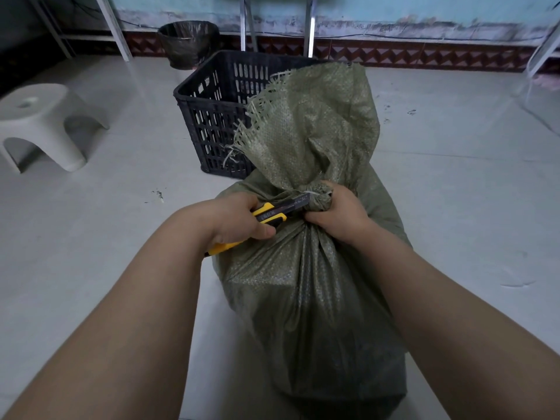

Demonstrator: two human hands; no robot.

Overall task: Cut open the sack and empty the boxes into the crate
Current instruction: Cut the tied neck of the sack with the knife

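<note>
Fingers of the left hand [239,220] are curling round a yellow-and-black knife [269,214], its blade reaching the tied neck of the green sack [303,298], which the right hand [336,212] is gripping. The sack is standing on the floor [91,225] just in front of the black crate [212,116], with a white stool [39,116] and a dark bin [188,40] sitting farther off.
</note>
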